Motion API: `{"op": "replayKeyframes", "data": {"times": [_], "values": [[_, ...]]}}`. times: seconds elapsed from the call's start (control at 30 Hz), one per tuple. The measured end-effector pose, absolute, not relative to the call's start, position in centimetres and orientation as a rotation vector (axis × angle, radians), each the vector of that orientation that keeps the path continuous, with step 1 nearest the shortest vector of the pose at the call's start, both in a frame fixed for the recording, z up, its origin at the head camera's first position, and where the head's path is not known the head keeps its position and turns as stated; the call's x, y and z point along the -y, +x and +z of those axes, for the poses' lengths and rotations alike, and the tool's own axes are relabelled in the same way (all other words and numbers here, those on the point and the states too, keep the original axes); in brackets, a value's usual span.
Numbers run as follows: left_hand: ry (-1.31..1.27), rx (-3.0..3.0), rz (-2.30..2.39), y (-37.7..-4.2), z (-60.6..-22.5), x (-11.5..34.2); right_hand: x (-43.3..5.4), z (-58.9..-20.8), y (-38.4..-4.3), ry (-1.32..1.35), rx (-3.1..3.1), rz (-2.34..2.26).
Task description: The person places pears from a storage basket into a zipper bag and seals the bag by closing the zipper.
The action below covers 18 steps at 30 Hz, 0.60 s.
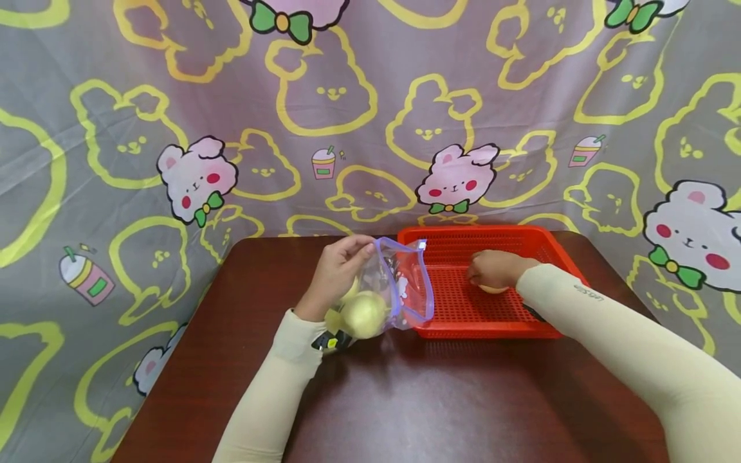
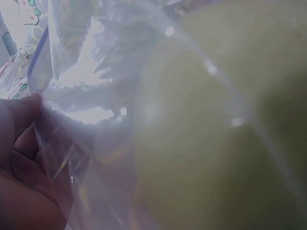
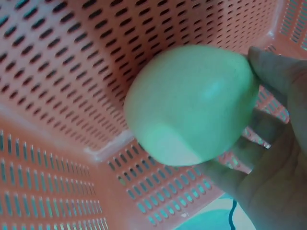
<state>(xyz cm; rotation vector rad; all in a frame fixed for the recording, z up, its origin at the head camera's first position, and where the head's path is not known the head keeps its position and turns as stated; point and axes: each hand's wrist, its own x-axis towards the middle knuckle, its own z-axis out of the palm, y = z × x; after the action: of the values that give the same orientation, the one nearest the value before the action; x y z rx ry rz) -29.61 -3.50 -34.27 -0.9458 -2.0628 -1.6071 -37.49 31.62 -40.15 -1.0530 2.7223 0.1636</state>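
My left hand (image 1: 338,273) pinches the rim of a clear zip bag (image 1: 395,289) with purple edging, its mouth open toward the basket. Inside the bag are round yellow-green fruits (image 1: 363,314); one fills much of the left wrist view behind the plastic (image 2: 91,115). Down in the red basket (image 1: 480,332), my right hand (image 1: 499,269) holds a smooth, pale, rounded fruit (image 3: 192,103). Its thumb lies at one side of the fruit and the fingers curl beneath, as the right wrist view shows.
The basket, with slotted walls, stands at the back right of a dark brown table (image 1: 440,399). The bag's near edge overlaps the basket's left side in the head view. A patterned curtain (image 1: 359,96) hangs behind the table.
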Motion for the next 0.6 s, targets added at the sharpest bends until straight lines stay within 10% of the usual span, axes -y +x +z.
{"op": "replayKeyframes", "data": {"times": [0.6], "values": [[-0.932, 2.088, -1.578, -29.5, -34.3, 3.3, -35.4, -37.8, -36.9, -0.972, -2.910, -0.026]]}}
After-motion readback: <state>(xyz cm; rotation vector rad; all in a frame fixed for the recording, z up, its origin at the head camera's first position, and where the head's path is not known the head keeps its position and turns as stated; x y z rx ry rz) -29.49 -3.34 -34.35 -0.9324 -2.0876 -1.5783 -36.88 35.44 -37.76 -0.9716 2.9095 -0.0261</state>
